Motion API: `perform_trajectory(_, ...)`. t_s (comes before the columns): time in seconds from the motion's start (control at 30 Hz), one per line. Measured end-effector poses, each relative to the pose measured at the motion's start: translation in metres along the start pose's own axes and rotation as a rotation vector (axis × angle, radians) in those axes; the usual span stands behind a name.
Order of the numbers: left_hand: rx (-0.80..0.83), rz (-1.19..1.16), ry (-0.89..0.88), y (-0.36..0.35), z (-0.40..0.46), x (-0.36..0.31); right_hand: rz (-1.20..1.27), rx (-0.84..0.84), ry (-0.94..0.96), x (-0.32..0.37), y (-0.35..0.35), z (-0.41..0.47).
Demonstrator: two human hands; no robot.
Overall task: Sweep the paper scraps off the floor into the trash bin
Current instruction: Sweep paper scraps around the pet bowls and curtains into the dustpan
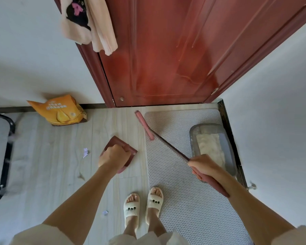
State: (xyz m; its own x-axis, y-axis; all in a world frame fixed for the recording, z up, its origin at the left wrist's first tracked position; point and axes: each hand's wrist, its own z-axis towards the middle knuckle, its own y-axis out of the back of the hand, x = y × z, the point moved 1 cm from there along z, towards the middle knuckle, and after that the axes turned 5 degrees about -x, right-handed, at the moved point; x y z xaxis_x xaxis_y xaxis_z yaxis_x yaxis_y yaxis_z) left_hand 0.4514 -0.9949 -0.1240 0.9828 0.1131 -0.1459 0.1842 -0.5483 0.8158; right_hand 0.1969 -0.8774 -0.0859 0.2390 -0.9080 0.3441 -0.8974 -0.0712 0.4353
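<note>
My left hand (114, 156) grips the handle of a dark pink dustpan (117, 141), held over the pale wood floor. My right hand (202, 166) grips the pink handle of a broom; its long dark shaft runs up-left to the pink broom head (144, 125), which lies at the left edge of a perforated grey mat (184, 200). One white paper scrap (85, 152) lies on the floor left of the dustpan. Another paper scrap (105, 212) lies nearer me, left of my slippered feet. No trash bin is in view.
A closed red-brown door (166, 59) faces me, with clothes hanging at its upper left. An orange bag (60, 112) leans on the left wall. A grey tray (228, 147) with white filling sits on the mat at right. A black-framed seat (0, 156) is far left.
</note>
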Motion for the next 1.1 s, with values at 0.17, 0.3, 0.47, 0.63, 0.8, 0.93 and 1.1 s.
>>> perform_trajectory(0.17, 0.001, 0.020, -0.010, -0.001, -0.003, 0.000, -0.070, -0.156, -0.018, -0.012, 0.006, 0.012)
perform_trajectory(0.3, 0.017, -0.047, 0.011, -0.002, 0.003, 0.007, -0.162, -0.201, -0.094, -0.030, -0.001, 0.022)
perform_trajectory(0.47, 0.033, -0.094, -0.013, -0.003, 0.009, 0.022, -0.188, -0.042, -0.125, -0.042, -0.065, 0.007)
perform_trajectory(0.63, 0.062, -0.082, -0.049, 0.001, 0.008, 0.035, -0.017, 0.053, -0.047, -0.046, -0.075, -0.025)
perform_trajectory(0.8, 0.057, -0.106, -0.095, 0.004, -0.002, 0.041, 0.029, 0.017, -0.005, -0.069, -0.085, -0.064)
perform_trajectory(0.93, 0.053, -0.131, -0.068, 0.002, -0.014, 0.054, 0.071, -0.152, -0.094, -0.091, -0.088, -0.068)
perform_trajectory(1.1, 0.040, -0.086, -0.091, 0.000, -0.028, 0.072, 0.128, -0.253, -0.246, -0.120, -0.093, -0.062)
